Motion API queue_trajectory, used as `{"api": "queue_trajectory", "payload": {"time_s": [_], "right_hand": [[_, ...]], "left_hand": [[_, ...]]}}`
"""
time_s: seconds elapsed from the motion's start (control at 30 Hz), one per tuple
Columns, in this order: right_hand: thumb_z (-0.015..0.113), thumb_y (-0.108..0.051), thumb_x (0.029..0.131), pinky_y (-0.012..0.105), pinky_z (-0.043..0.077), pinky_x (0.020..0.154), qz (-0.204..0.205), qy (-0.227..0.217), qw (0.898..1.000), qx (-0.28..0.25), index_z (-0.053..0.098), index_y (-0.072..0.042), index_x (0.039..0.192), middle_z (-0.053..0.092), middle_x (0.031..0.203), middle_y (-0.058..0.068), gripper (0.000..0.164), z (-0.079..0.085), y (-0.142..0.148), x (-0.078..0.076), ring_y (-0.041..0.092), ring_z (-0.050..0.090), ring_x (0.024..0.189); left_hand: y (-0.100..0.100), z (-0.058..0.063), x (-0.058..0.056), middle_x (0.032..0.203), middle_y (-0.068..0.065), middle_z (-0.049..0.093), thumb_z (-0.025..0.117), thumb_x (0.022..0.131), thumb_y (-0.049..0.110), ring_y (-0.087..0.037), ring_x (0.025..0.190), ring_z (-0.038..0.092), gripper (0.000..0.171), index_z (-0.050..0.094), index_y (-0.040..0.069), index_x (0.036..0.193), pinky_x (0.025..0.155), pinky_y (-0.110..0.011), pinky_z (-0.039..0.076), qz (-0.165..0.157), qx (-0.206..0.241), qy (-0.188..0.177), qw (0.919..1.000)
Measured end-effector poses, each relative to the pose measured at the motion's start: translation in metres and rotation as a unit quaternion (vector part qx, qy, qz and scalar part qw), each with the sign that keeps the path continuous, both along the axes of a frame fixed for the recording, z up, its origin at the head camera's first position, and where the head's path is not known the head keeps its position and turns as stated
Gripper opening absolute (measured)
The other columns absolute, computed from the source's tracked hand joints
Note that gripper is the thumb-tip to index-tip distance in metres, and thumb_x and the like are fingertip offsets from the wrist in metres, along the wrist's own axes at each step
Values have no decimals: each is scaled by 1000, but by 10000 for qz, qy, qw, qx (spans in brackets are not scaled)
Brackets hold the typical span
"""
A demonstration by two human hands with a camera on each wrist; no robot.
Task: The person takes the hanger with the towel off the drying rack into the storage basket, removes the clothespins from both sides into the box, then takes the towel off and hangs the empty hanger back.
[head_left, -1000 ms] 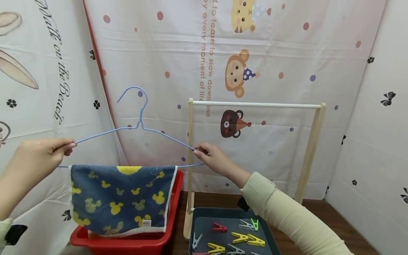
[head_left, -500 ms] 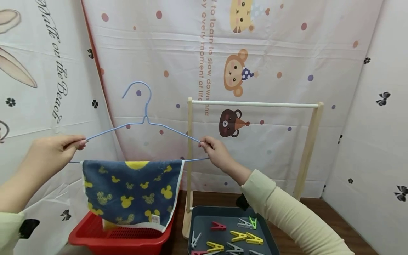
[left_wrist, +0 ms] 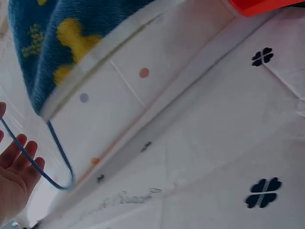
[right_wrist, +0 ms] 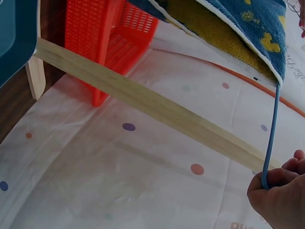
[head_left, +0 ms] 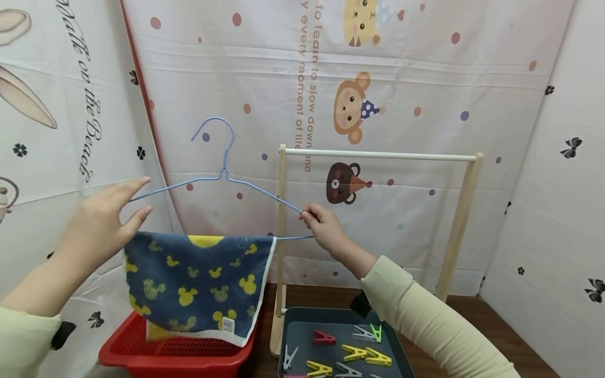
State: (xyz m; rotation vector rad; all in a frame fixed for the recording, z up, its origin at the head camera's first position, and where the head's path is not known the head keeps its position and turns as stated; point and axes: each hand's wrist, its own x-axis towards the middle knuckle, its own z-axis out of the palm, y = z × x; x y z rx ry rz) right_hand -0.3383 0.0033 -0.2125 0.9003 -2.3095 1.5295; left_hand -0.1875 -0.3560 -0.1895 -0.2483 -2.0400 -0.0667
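A blue wire clothes hanger (head_left: 255,188) is up in the air in the head view, its hook pointing up. Over its lower bar drapes a blue towel (head_left: 198,283) with yellow mouse-head prints and a white edge. My right hand (head_left: 326,231) pinches the hanger's right shoulder; the right wrist view shows that hand (right_wrist: 281,191) at the bend of the wire. At the left end, my left hand (head_left: 106,218) has its fingers and thumb spread apart around the wire. The left wrist view shows its fingers (left_wrist: 21,157) extended behind the hanger's end (left_wrist: 62,183).
Below the towel stands a red plastic basket (head_left: 179,362). A wooden rack with a white rail (head_left: 378,155) stands to the right. In front of it, a dark tray (head_left: 307,315) holds several clothes pegs, including yellow pegs (head_left: 366,354) and a red peg (head_left: 324,337). Printed cloth hangs behind.
The hanger and towel have moved up and to the right, with the towel rising further above the basket. My left hand has loosened its pinch and spread its fingers; my right still pinches.
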Motion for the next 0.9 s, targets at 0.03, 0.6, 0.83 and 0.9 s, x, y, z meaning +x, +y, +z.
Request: {"api": "queue_trajectory", "payload": {"time_s": [0.03,0.6,0.83,0.9], "right_hand": [[49,-9,108,22,30,56,5,-12,10000,-11,63,3,102,47,76,-2,19,1,0,1,14,38,68],[50,-9,107,22,31,57,-194,-127,9997,-99,64,2,101,47,76,-2,19,4,2,1,14,39,68],[50,-9,107,22,30,56,-194,-207,9995,-138,64,4,102,48,76,-2,20,4,3,3,14,37,66],[50,-9,107,22,29,55,-206,-198,9995,-165,65,3,102,48,75,-2,20,4,2,3,14,37,65]], "left_hand": [[6,0,0,129,-31,66,80,78,-2,-53,113,63,64,59,2,139,90,-69,52,-66,-85,71,9999],[62,-7,-15,102,-16,75,48,109,37,-32,90,73,43,75,3,113,72,-46,62,-1305,-1408,729,9787],[78,-18,-26,109,-11,76,82,85,18,-28,98,74,32,76,11,116,77,-45,64,-837,-1409,-1096,9804],[79,-20,-29,106,-9,76,81,87,17,-27,97,74,27,77,11,113,78,-44,64,-769,-1539,-1247,9772]]}}
